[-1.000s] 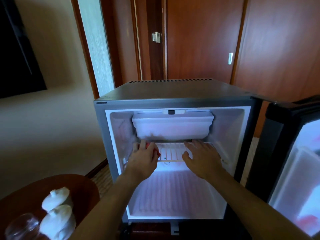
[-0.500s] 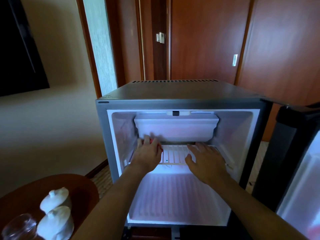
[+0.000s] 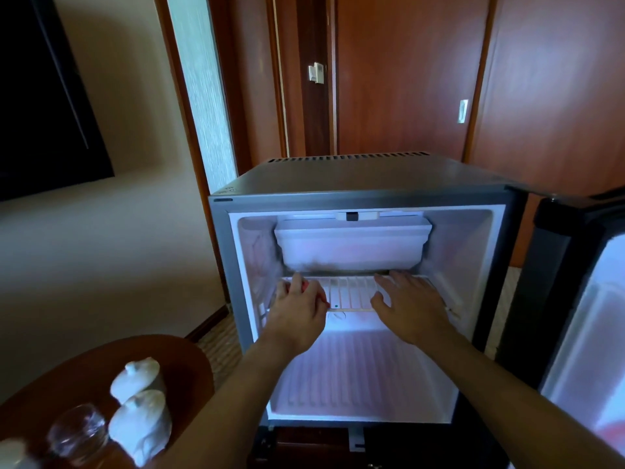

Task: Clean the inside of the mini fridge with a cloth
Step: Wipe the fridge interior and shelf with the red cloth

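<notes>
The mini fridge stands with its door swung fully open to the right, exposing the white interior. A white freezer box hangs at the top centre of the cavity. Directly below it sits a white wire shelf spanning the width of the compartment. The ribbed floor of the cavity lies beneath the shelf.

Both hands are inside the fridge at shelf level, set apart with bare shelf ribs between them.

Left hand: positioned on the left portion of the shelf, fingers curled downward over a red cloth. Only a small red edge of the cloth shows past the knuckles, on the side toward the right hand; the rest is hidden under the hand. The cloth rests against the shelf surface.

Right hand: positioned on the right portion of the shelf, palm down, fingers straight and spread, lying flat on the ribs. It holds nothing and does not touch the cloth.

Outside the fridge, at lower left, a round wooden table carries two white lidded cups and a clear glass. Wooden doors stand behind the fridge.
</notes>
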